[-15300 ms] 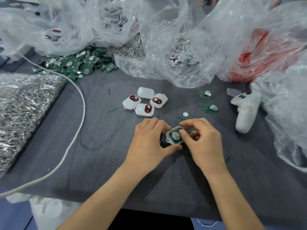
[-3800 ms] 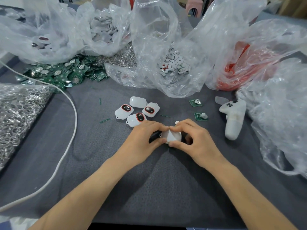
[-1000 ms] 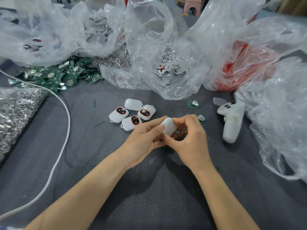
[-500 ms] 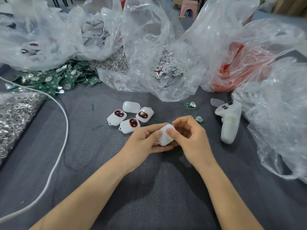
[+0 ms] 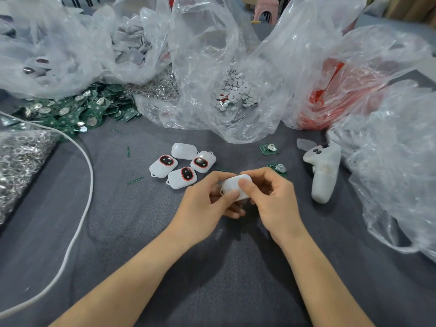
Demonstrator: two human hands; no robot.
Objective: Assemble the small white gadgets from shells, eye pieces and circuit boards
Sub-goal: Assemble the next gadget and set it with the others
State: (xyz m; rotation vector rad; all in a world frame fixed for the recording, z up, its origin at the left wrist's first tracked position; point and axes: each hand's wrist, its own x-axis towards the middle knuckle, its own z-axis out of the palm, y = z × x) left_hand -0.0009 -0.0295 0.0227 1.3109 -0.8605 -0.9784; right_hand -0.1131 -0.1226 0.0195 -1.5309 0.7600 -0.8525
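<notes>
Two-hand grip: left hand [image 5: 207,204] and right hand [image 5: 273,199] pinch small white rounded plastic gadget [image 5: 230,182] (thumbs on top).
Axis: crosswise, between both hands.

Smooth white plastic gadget [image 5: 236,186]; matt grey cloth table cover [image 5: 118,232]; crinkled glossy clear bags [image 5: 212,55]

White gadget [image 5: 236,187], red-ringed dark eye pieces [image 5: 187,173], green circuit boards [image 5: 70,113], grey tablecloth [image 5: 141,232]

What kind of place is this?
Likely a hand-assembly workbench: clear plastic bags of loose parts, a heap of green circuit boards, four small white plastic gadgets; left hand and right hand grip a fifth gadget.
</notes>
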